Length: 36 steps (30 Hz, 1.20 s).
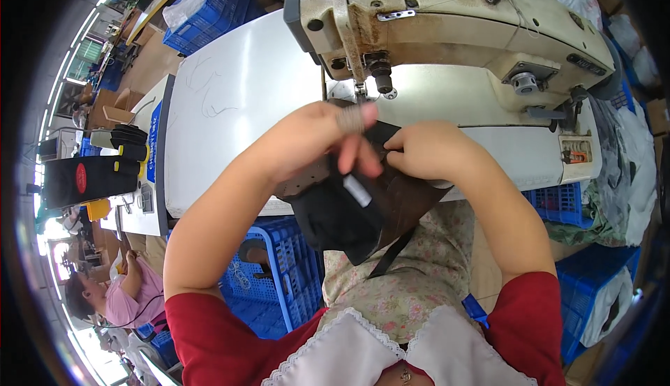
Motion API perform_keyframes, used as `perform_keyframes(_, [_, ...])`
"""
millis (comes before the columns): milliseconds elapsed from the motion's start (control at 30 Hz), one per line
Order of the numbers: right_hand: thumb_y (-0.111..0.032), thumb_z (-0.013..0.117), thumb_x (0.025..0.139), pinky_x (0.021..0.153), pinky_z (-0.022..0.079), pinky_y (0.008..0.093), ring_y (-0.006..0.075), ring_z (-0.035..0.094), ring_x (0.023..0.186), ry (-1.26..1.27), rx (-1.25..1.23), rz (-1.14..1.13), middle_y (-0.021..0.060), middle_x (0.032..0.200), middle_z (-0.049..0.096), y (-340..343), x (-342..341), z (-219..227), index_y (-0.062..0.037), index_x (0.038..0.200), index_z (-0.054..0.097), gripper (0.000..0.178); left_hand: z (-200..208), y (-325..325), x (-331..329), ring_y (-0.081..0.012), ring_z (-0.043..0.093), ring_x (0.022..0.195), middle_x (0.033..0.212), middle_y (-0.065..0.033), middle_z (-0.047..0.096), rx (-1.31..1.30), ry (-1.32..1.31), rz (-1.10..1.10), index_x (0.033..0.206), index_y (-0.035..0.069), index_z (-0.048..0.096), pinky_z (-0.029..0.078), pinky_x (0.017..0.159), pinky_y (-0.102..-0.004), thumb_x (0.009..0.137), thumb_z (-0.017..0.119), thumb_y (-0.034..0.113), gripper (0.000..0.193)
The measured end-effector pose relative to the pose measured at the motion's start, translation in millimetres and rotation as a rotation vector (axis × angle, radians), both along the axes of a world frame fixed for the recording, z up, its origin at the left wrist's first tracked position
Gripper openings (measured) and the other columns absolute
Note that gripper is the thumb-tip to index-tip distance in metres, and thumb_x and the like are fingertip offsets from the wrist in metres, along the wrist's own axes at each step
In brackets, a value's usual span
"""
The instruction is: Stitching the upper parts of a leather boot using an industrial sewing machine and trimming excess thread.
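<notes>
Bends both forearms in toward a cream sewing machine (pixel 447 40), just short of its presser foot (pixel 360 93). Holds the left hand (pixel 326 135) over a black and brown fabric piece (pixel 324 222), with a greyish band round one finger and the fingers bent (too blurred to tell whether grasping or released). Pinches that same piece in the right hand (pixel 427 150), with thumb and finger closed on the dark material. Rests partly on the white tabletop (pixel 237 107) beneath both hands, this piece, and droops over the front edge toward a floral apron (pixel 447 246). Shows a small white tag (pixel 357 190) on the black part, just below the left fingertips. Below the tabletop, to the left, sits near the apron a blue crate (pixel 300 274). Farther left, beyond the tabletop, sits a co-worker in a pink top (pixel 143 299).
</notes>
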State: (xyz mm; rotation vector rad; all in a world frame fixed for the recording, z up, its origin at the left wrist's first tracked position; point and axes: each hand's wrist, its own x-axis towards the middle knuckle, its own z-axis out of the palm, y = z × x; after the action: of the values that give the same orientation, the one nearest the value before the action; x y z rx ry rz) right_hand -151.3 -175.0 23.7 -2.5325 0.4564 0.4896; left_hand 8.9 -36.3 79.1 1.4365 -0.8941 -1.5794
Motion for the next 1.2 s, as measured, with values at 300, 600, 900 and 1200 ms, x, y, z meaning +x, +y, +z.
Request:
perform_keyframes(300, [-0.035, 0.054, 0.091, 0.095, 0.048, 0.0407, 0.0328, 0.062, 0.108, -0.057, 0.001, 0.038, 0.0117, 0.115, 0.069, -1.6, -8.3, -20.7, -0.0075, 0.115, 0.071, 0.04, -40.3, 24.3, -31.9, -0.0323, 0.039, 0.138, 0.148, -0.0152, 0.042, -0.058, -1.524, -0.544, 0.139, 0.002, 0.048, 0.034, 0.112, -0.0496, 0.083, 0.07, 0.045, 0.074])
perform_keyframes(600, [-0.064, 0.045, 0.095, 0.091, 0.049, 0.0374, 0.025, 0.062, 0.105, 0.093, 0.668, -0.175, 0.0143, 0.122, 0.065, -56.9, 4.3, -28.3, -0.0031, 0.121, 0.065, 0.069, -57.2, 7.5, -13.2, -0.0329, 0.015, 0.15, 0.159, -0.0127, 0.026, 0.181, -1.357, -0.591, 0.148, 0.008, 0.037, 0.015, 0.121, -0.0549, 0.087, 0.062, 0.052, 0.079])
perform_keyframes(900, [-0.042, 0.078, 0.072, 0.081, 0.052, 0.0409, 0.033, 0.066, 0.093, -0.485, -0.074, -0.049, 0.0181, 0.098, 0.067, -41.0, 19.4, -70.4, -0.0034, 0.098, 0.065, 0.048, -58.6, 8.1, -11.6, -0.0363, 0.036, 0.142, 0.146, -0.0153, 0.047, -0.044, -1.384, -0.406, 0.126, 0.012, 0.065, 0.041, 0.108, -0.053, 0.076, 0.077, 0.03, 0.056])
perform_keyframes(1200, [-0.036, 0.078, 0.074, 0.082, 0.051, 0.0376, 0.031, 0.064, 0.095, -0.151, 0.117, -0.096, 0.0161, 0.101, 0.066, -48.1, 35.1, -54.4, -0.0011, 0.107, 0.062, 0.051, -52.7, -11.5, -3.8, -0.0385, 0.044, 0.135, 0.145, -0.0148, 0.05, 0.011, -1.614, -0.525, 0.125, 0.02, 0.068, 0.048, 0.102, -0.0451, 0.071, 0.079, 0.024, 0.055])
